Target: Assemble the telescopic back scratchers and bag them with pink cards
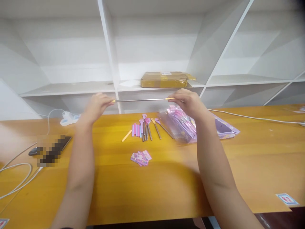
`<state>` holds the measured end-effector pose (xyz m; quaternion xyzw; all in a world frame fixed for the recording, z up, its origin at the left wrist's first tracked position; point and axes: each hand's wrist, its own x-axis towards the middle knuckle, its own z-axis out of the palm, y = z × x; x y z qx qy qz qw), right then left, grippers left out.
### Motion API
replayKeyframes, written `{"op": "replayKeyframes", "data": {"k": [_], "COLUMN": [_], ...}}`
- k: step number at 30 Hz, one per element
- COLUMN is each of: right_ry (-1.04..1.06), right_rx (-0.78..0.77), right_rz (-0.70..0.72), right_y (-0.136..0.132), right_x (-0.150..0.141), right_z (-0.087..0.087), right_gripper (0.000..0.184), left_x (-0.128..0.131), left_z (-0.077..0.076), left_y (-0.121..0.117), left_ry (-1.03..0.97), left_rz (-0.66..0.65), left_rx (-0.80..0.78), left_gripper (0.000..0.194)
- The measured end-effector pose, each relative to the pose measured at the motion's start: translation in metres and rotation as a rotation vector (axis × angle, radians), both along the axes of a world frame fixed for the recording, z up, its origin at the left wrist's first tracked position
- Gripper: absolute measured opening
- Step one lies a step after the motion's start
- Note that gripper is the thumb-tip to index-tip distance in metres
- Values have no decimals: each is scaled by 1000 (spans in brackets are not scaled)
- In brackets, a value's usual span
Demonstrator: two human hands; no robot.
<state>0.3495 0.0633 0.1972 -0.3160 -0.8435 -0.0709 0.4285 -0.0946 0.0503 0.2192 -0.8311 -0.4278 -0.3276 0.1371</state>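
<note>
Above the table I hold a telescopic back scratcher [140,100] level, its thin metal rod drawn out long. My left hand [97,105] is closed round one yellow end. At the other yellow end my right hand [184,100] pinches it; the fingers hide which end is the claw. Below lie several back scratchers [147,127] with purple, pink and yellow claws on metal rods. Beside them is a row of pink, purple and blue handle tubes [136,130], with a yellow tube [126,135] slanted at the left. Printed pink cards [141,158] overlap nearer to me.
A purple display box [226,127] with plastic-wrapped items stands at the right, partly behind my forearm. A taped carton [164,79] sits on the white shelf. At left are a phone [56,151], a mouse [34,151], cables and a power strip [69,119].
</note>
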Motion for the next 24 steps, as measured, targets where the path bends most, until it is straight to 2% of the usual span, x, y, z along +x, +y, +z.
{"op": "replayKeyframes", "data": {"k": [3,6,9,12,15,17,20,24], "right_ry": [54,176,198,293,485,551,540,552], "right_rx": [-88,-167,-258,-274,-350,-376,-393,-503], "right_rz": [-106,-291,-386,-510,-768,-843,-788,-709], "right_y": [-3,-16,-29,-36,-39,-40,-41,-41], "right_x": [31,57,81,116,158,179,182,154], "right_z": [2,5,6,-2,-17,-25,-24,-11], "right_gripper": [29,18,16,16,18,18,22,20], "left_x": [-38,-75,-108,-139,-164,-168,-147,-99], "left_z": [3,1,-3,-8,-11,-10,-8,-10], "left_y": [-4,-11,-15,-27,-48,-58,-52,-20], "left_ry": [-72,-183,-170,-181,-270,-339,-389,-350], "left_rz": [55,122,162,264,449,500,491,285], "left_rx": [20,78,41,36,-21,-97,-182,-286], "left_gripper": [34,36,39,42,35,29,38,44]}}
